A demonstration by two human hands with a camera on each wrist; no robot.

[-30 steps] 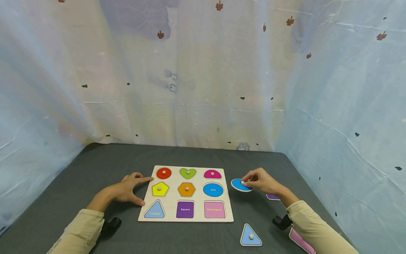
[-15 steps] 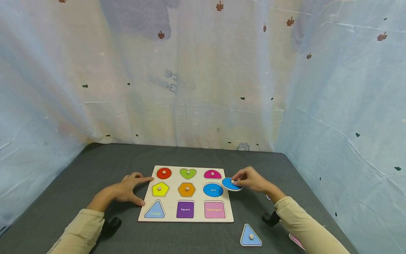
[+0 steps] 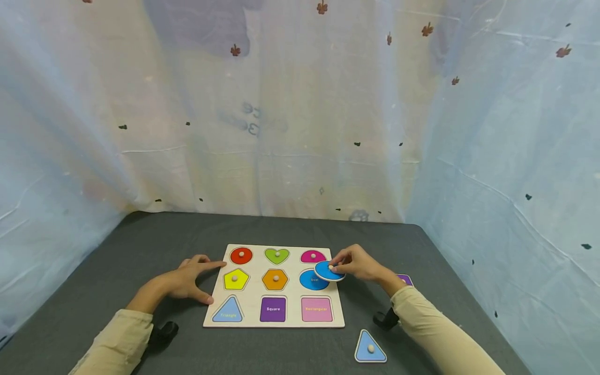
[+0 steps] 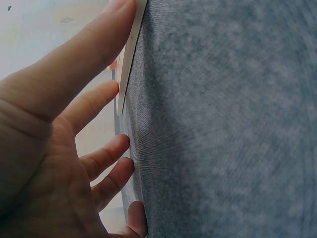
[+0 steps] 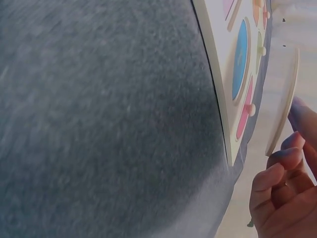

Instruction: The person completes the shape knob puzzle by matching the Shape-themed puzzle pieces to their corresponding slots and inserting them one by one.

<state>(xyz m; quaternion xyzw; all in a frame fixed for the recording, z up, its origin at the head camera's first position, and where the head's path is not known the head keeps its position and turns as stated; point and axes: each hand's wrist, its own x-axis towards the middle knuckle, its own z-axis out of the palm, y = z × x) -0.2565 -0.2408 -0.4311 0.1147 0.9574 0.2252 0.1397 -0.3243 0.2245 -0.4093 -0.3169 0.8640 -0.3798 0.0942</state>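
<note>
The wooden shape puzzle board [image 3: 251,307] lies on the dark table in the head view. My left hand [image 3: 189,279] touches its left edge with thumb and index finger, the other fingers spread loosely. My right hand [image 3: 360,264] pinches the small knob of a blue oval puzzle piece [image 3: 322,271]. That piece hangs above the right side of the board and partly covers the printed blue oval slot [image 3: 310,282]. Seen edge-on in the right wrist view, the oval piece [image 5: 287,104] is raised off the board.
Knobbed circle, heart, half-circle, pentagon and hexagon pieces sit in the board. Triangle, square [image 3: 273,309] and rectangle [image 3: 316,309] slots show their printed names. On the table lie a light blue triangle piece [image 3: 368,350] and a purple piece [image 3: 405,279], partly behind the right arm.
My right hand has carried the oval piece leftward from beside the board to over its right side. The left hand has stayed at the board's edge.
</note>
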